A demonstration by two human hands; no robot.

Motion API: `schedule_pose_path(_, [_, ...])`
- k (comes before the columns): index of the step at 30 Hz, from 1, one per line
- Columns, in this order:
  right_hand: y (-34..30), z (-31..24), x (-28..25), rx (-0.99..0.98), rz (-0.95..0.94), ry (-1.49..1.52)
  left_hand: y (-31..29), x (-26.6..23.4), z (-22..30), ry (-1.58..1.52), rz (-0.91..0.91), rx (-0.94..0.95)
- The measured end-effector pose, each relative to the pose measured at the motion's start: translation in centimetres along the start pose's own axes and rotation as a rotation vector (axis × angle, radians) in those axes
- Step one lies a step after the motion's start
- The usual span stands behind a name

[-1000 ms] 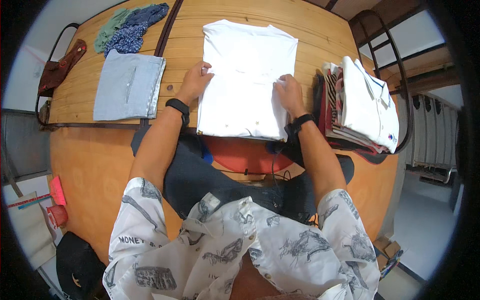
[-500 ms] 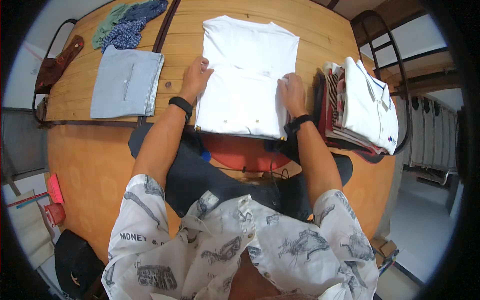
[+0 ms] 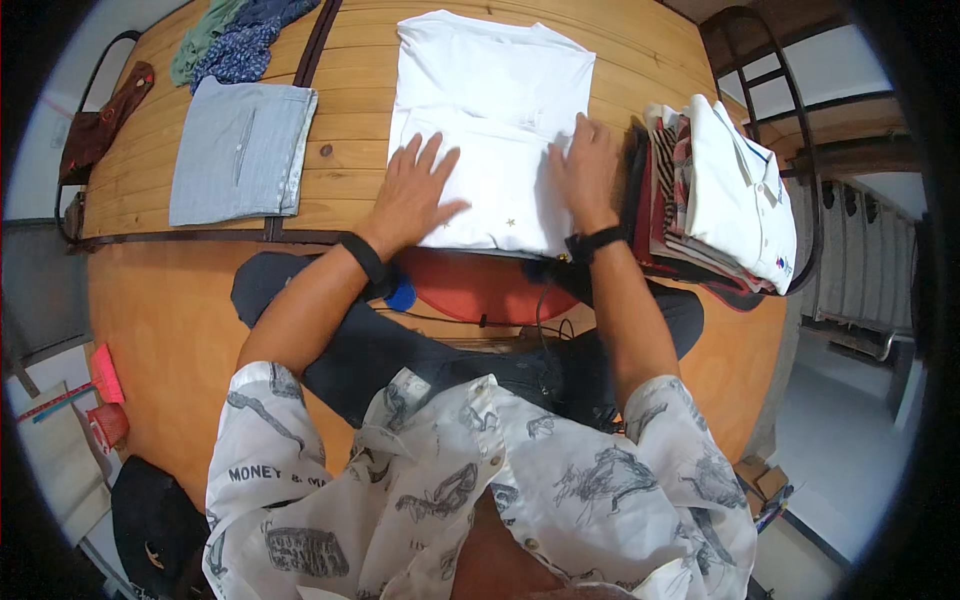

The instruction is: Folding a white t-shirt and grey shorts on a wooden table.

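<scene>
A white shirt [image 3: 490, 80], partly folded, lies on the wooden table in front of me, its lower part doubled back over itself. Small gold stars mark the fold nearest me. My left hand [image 3: 412, 195] rests flat on the shirt's near left part, fingers spread. At the shirt's right edge is my right hand [image 3: 587, 172], its thumb apart from the other fingers and nothing gripped in it. A dark band circles each wrist.
Folded light-grey trousers [image 3: 240, 150] lie to the left, below a heap of green and blue patterned cloth [image 3: 240, 50]. On the right stands a stack of folded clothes [image 3: 735, 200] topped by a white polo shirt. A red stool [image 3: 470, 290] shows under the table [image 3: 350, 110].
My left hand has let go of the shirt's left edge and now lies flat on its near part. My right hand has loosened its pinch. The near edge has shifted slightly.
</scene>
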State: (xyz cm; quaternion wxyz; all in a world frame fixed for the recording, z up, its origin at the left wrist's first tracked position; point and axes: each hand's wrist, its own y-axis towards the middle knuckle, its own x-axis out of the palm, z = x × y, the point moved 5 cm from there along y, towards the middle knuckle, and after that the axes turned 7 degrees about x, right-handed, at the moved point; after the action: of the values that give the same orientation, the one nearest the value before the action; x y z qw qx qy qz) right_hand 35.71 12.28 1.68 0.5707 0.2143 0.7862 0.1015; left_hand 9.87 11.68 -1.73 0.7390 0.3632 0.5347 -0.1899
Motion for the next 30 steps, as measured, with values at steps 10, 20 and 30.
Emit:
schedule_pose_path(10, [-10.7, -6.1, 1.5, -0.274, -0.222, 0.007, -3.2, 1.2, 0.2, 0.105, -0.104, -0.141])
schedule_pose_path(20, [-10.7, -2.0, 0.8, -0.15, -0.147, 0.033, -2.2, 2.1, 0.7, 0.085, -0.153, -0.142])
schedule_pose_path(30, [-8.3, -1.8, -0.7, -0.105, -0.219, 0.125, -1.3, 0.9, -0.2, -0.018, -0.174, -0.219])
